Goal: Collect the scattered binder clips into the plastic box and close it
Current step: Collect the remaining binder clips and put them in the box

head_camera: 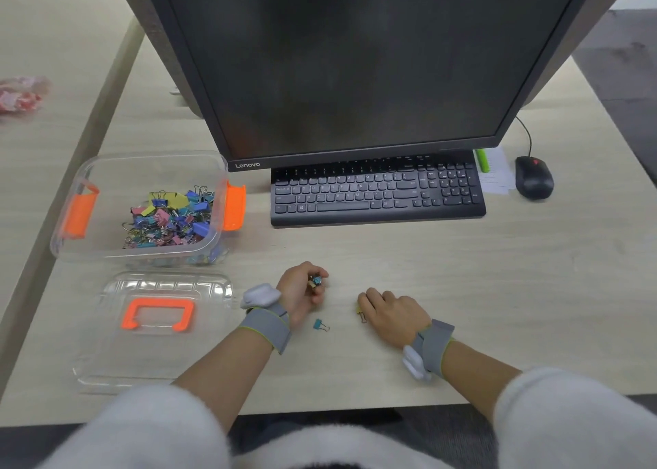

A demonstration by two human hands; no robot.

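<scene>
Gathering step: left hand (301, 286) clutches clips (315, 282), right hand (393, 314) pinches yellow clip (360, 312); teal clip (319, 325) next, then box (149, 156).

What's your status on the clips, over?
Left hand holds clips. Right hand curled over yellow clip on desk. Teal clip loose by left wrist; box open, lid off beside it. Nothing in the way.
</scene>
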